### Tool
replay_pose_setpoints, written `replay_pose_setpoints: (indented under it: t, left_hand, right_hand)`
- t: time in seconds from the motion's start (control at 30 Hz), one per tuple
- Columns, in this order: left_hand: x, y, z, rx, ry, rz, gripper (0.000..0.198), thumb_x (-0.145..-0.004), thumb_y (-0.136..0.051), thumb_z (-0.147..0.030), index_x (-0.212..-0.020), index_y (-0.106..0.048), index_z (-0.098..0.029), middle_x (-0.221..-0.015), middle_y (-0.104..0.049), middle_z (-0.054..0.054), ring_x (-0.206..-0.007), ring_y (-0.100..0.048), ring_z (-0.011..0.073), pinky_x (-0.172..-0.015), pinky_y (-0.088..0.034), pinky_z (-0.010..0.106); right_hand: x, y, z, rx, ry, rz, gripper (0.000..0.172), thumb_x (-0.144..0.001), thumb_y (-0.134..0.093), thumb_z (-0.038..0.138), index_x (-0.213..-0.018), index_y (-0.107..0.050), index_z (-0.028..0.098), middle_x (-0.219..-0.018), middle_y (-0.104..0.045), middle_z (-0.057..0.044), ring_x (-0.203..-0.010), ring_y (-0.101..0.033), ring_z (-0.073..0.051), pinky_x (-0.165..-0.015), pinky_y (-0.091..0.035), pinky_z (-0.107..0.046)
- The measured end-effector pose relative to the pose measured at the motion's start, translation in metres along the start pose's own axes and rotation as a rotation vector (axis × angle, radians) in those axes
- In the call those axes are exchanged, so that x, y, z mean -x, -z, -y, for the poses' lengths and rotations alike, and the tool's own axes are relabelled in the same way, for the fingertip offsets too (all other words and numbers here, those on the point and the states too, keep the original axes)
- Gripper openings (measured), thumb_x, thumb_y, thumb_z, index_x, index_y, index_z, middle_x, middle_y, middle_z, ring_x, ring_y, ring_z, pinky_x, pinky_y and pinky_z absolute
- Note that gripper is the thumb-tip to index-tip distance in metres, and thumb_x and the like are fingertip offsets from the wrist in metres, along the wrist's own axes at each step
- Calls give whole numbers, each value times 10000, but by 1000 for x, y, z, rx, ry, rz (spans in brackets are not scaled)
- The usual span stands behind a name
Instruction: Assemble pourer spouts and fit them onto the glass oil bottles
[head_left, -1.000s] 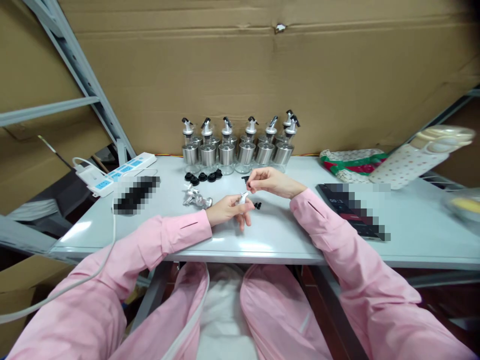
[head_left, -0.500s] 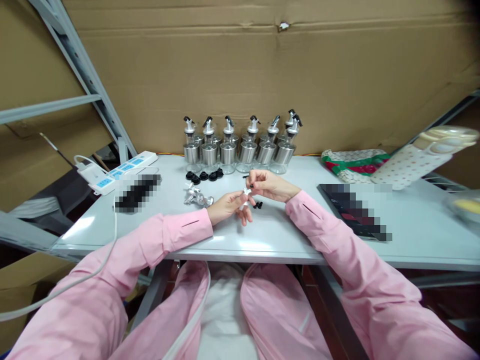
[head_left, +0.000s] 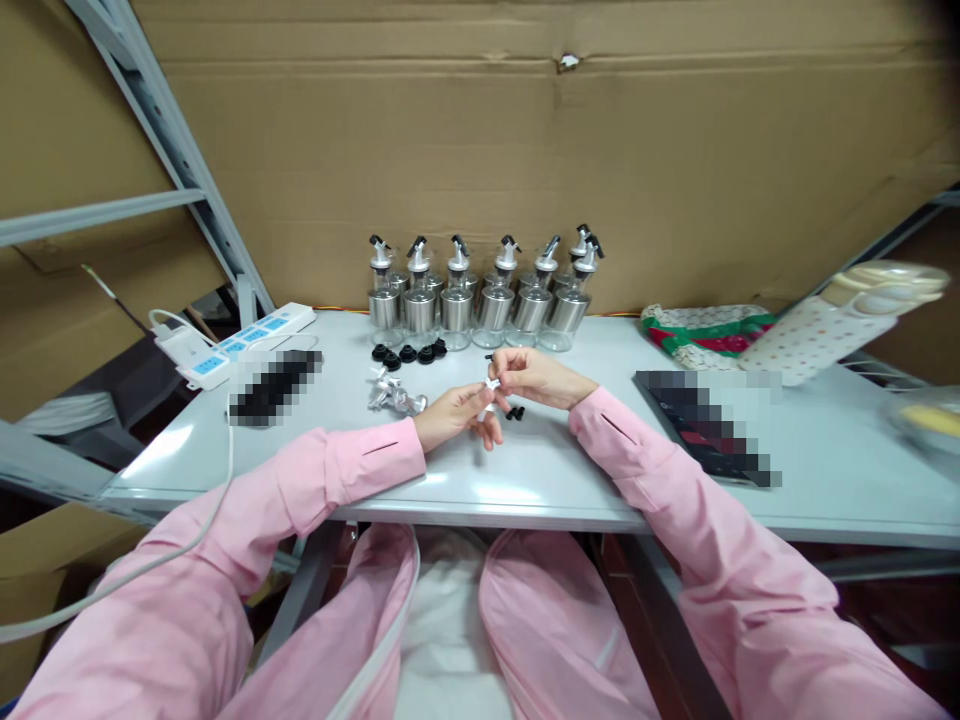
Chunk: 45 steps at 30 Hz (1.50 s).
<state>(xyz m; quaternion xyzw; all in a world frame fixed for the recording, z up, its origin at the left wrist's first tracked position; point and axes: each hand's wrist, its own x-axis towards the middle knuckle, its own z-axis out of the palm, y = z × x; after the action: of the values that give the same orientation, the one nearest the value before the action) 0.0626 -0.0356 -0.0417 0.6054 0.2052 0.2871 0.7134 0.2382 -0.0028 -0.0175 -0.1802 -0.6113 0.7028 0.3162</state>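
Note:
Between the thumb and fingers of my left hand (head_left: pixel 465 412) is a small silver-white pourer spout (head_left: pixel 491 384). My right hand (head_left: pixel 536 377) pinches at the right end of that spout; its fingertips hide whatever small piece lies between them. Just beneath my right hand, small black pieces (head_left: pixel 515 412) lie on the table. To the left of my left hand is a little pile of silver pourer spouts (head_left: pixel 394 393). Several black stoppers (head_left: pixel 407 353) sit behind that pile.
Several glass-and-steel oil bottles (head_left: pixel 457 305) with pourer tops stand in rows at the back, before a cardboard wall (head_left: pixel 450 150). A power strip (head_left: pixel 251 345) is at the left. A dark flat package (head_left: pixel 705 430), a patterned bag (head_left: pixel 697 330) and a dotted tumbler (head_left: pixel 817 330) are right.
My right fingers have come down slightly and closed against the spout. The small black piece that showed at their tips is now hidden. My left hand stays almost still.

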Motion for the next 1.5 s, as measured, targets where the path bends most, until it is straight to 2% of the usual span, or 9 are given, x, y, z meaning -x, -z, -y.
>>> replay_pose_setpoints:
  t: [0.17, 0.37, 0.8, 1.1, 1.23, 1.3, 1.37, 1.43, 1.5]
  left_hand:
    - [0, 1, 2, 16, -4, -8, 623, -650, -556, -701, -895, -505, -130, -580, -635, 10, -457, -590, 120, -500, -451, 236]
    - [-1, 3, 3, 22, 12, -21, 631, -633, -561, -711, -862, -519, -125, -547, -628, 10, -450, -590, 121, -493, -454, 228]
    - [-1, 1, 1, 46, 57, -52, 615, -598, -616, -687, -824, -516, -123, -518, -626, 10, -452, -594, 125, -505, -459, 232]
    - [1, -1, -3, 37, 58, -69, 674, -592, -566, -736, -854, -502, -118, -550, -633, 22, -459, -603, 131, -522, -453, 243]
    - [2, 2, -15, -78, 56, -69, 671, -598, -546, -751, -855, -489, -133, -581, -639, 31, -467, -613, 142, -479, -428, 226]
    - [2, 9, -26, -212, 49, -124, 656, -642, -481, -764, -821, -504, -134, -522, -603, 13, -377, -546, 111, -396, -349, 199]
    - [2, 22, -40, -362, 27, -286, 627, -735, -355, -742, -726, -512, -135, -391, -483, -32, -264, -377, 64, -332, -230, 192]
    - [3, 41, -54, -505, -101, -473, 524, -814, -335, -625, -682, -503, -146, -363, -395, -62, -278, -299, 49, -344, -207, 188]
    - [6, 65, -65, -698, -167, -633, 353, -831, -393, -477, -692, -479, -163, -402, -421, -62, -327, -330, 60, -392, -259, 188]
  right_hand:
    - [3, 3, 0, -36, -47, -92, 208, -695, -737, 266, -773, -606, 125, -672, -651, 3, -589, -607, -82, -585, -464, -209]
    - [5, 4, 3, -61, -141, 30, 311, -783, -649, 251, -1056, -611, 108, -779, -646, -22, -641, -586, -81, -683, -464, -242]
    - [5, 5, 0, -62, -148, 113, 248, -801, -632, 271, -992, -601, 116, -762, -604, -6, -669, -568, -90, -704, -427, -247]
    - [4, 2, 3, -38, -115, 55, 276, -769, -660, 260, -985, -612, 94, -782, -605, -19, -664, -549, -83, -691, -426, -250]
    - [4, -1, 6, 26, -96, -9, 277, -738, -687, 252, -973, -621, 122, -789, -611, -14, -680, -540, -80, -673, -426, -234]
    - [4, -2, 7, 8, -74, -81, 267, -730, -692, 270, -951, -626, 137, -782, -611, -12, -665, -537, -81, -656, -427, -234]
    - [3, -1, 7, -31, -42, -168, 239, -729, -690, 286, -909, -629, 142, -729, -590, -2, -635, -526, -82, -635, -425, -238]
    - [2, 0, 8, -60, -7, -243, 188, -729, -687, 273, -851, -629, 142, -647, -541, 18, -596, -500, -79, -615, -420, -240]
    - [1, 2, 9, -69, 11, -279, 153, -718, -694, 245, -807, -623, 142, -619, -518, 24, -584, -488, -78, -612, -417, -241]
